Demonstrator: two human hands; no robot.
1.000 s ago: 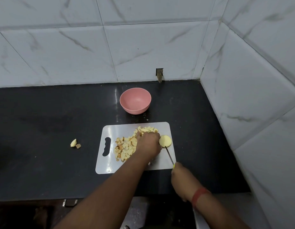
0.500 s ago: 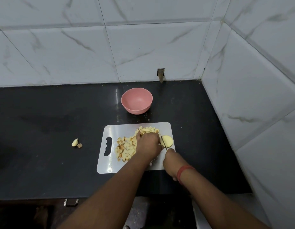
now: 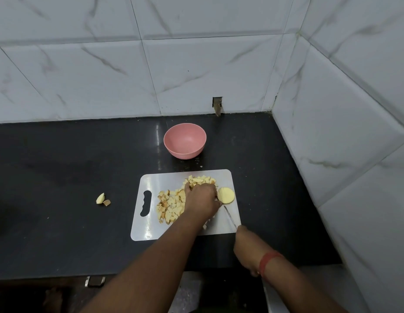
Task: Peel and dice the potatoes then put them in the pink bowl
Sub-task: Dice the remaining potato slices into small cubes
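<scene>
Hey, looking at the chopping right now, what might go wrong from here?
The left hand holds the potato piece with fingers close to the knife tip, so a slip might nick them. That piece sits at the cutting board's right edge and may roll onto the counter. The diced potato is heaped and could scatter.

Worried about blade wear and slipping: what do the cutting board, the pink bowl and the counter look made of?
Cutting board: probably thin plastic, white and semi-glossy, with a moulded handle slot. Pink bowl: looks like matte plastic or a similar composite, with an even dull colour; ceramic cannot be ruled out. Counter: likely polished black stone, since it reflects the wall's light.
</scene>
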